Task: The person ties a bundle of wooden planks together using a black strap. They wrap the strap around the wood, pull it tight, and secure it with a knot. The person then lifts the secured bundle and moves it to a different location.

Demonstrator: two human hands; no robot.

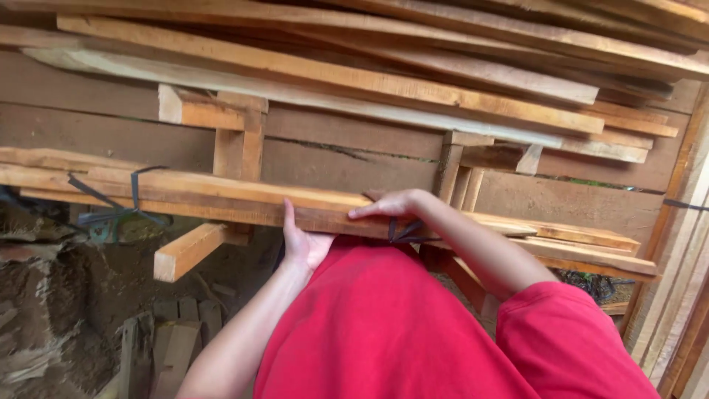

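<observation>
A bundle of long wooden planks (214,193) lies across a wooden rack at chest height, tied with black straps (131,198). My left hand (303,242) cups the near edge of the bundle from below, thumb up against its side. My right hand (390,205) rests palm down on top of the same planks, fingers pointing left, next to a second black strap (402,232). My red shirt (391,325) fills the lower middle of the view.
More rough planks (384,66) are stacked on an upper rack, held by wooden brackets (238,140) on a plank wall. A short beam end (188,251) juts out below. Dirt ground and wood scraps (177,340) lie lower left. Upright boards (683,281) stand at the right.
</observation>
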